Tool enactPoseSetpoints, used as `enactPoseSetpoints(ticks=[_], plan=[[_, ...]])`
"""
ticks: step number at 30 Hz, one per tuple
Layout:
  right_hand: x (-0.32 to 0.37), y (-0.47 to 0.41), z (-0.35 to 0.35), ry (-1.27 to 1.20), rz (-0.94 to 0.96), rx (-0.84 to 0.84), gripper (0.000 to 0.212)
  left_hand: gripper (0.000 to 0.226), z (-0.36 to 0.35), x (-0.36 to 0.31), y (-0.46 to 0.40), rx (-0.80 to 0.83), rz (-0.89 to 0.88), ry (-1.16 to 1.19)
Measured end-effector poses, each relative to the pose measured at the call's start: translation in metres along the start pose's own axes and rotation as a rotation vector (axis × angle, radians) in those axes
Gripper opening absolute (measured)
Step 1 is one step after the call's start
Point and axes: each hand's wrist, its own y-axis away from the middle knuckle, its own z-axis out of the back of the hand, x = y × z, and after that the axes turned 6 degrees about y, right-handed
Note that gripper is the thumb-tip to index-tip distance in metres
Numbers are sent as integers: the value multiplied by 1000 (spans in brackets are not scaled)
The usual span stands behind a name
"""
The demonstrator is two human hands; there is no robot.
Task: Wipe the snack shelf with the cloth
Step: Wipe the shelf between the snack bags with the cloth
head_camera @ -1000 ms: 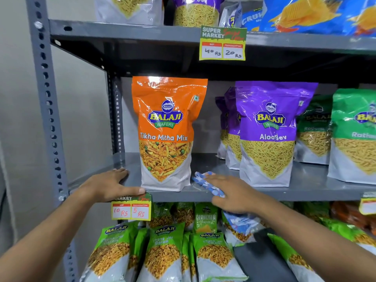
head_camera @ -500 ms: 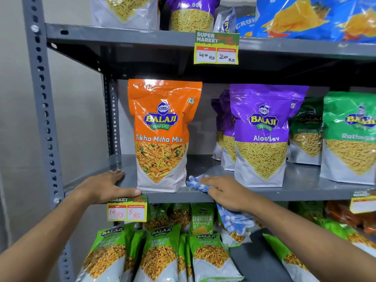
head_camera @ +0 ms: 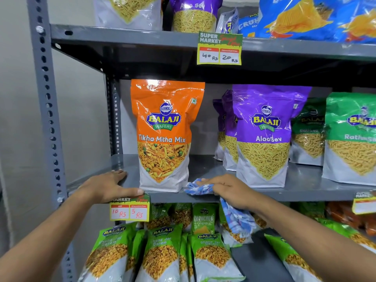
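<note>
Pressing the cloth (head_camera: pixel 200 188) flat under our right hand (head_camera: pixel 227 189) on the shelf (head_camera: pixel 205 167), left hand (head_camera: pixel 105 185) spread on its edge; a wide sweep could topple the orange bag (head_camera: pixel 164 137).

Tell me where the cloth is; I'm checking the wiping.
In the head view, the cloth lies under the right hand on the middle shelf's front edge, between the orange bag and purple bag.
</note>
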Motion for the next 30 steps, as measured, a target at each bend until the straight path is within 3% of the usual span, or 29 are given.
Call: enactPoseSetpoints(ticks=[3,7,11,16,21,24,30], plan=[[-7,-3,7,2,-42,-180,36,154,-1,-2,2,0,-7,-2],[-10,-15,-2,470,-191,-331,28,157,1,-2,3,-7,-2,1],[3,-31,-8,557,-298,-199,25,158,1,-2,2,-2,6,9],[25,-15,-13,387,-67,-8,38,160,2,-5,4,10,-2,-8],[14,-8,6,94,-127,-123,31,158,0,-2,-1,-14,-12,-17],[2,-27,7,277,-224,-199,34,157,0,1,-3,-15,-6,-12],[0,-62,-2,464,-254,-125,32,155,-1,2,-5,-11,1,-5]])
